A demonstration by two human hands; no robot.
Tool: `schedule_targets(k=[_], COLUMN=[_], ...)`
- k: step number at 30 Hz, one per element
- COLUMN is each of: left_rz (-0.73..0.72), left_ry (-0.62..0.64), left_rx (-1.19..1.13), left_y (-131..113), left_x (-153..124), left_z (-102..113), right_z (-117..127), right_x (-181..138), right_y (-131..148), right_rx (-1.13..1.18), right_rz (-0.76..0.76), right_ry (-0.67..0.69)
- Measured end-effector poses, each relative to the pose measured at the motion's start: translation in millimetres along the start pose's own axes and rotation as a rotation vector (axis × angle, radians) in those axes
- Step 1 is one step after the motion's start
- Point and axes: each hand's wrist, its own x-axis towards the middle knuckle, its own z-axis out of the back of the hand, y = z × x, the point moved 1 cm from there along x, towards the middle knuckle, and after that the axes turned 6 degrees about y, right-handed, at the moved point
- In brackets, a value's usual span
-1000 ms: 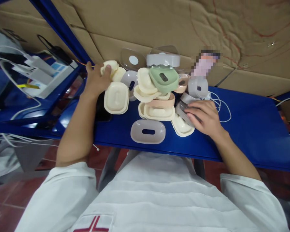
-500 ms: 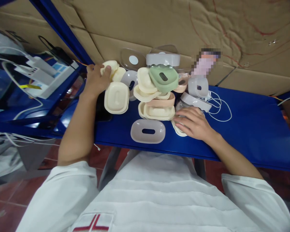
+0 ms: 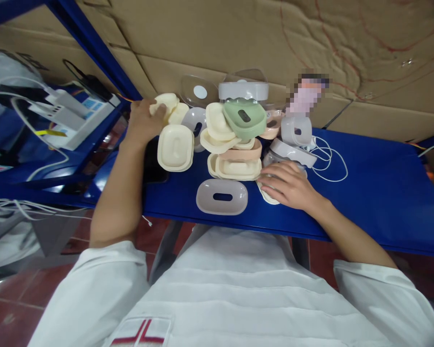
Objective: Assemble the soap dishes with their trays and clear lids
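A heap of plastic soap-dish parts lies on a blue table [image 3: 365,193]: cream trays, a green lid [image 3: 245,117], pink and grey pieces. My left hand [image 3: 143,123] reaches to the far left of the heap, fingers closed round a cream piece [image 3: 165,101]. My right hand [image 3: 288,184] rests palm down on a cream tray [image 3: 267,192] at the heap's near right, fingers curled over it. A grey lid with a slot [image 3: 222,196] lies alone near the table's front edge. A cream lid [image 3: 175,148] sits just below my left hand.
A white cable [image 3: 329,156] coils right of the heap. Cardboard sheets [image 3: 311,43] line the back. A white power strip and cables [image 3: 72,113] sit on a blue shelf to the left. A black object [image 3: 152,164] lies under my left forearm.
My right hand slid left, off a grey piece and onto the cream tray at the heap's near right. My left hand kept its hold on the cream piece.
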Motion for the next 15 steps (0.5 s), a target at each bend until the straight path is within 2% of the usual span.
schedule_targets(k=[7,10,15], left_rz=[0.044,-0.063,-0.293], left_ry=[-0.109,-0.153,-0.057], left_rx=[0.052,0.014,0.064], left_y=[-25,-42,-72], left_x=[-7,-14,-32], left_z=[13,18,14], right_z=[2,4,2], right_x=[2,2,2], right_y=[2,2,2], right_rx=[-0.034,-0.048,-0.045], right_rz=[0.002,0.013,0.005], right_ry=[0.018,-0.002,0.008])
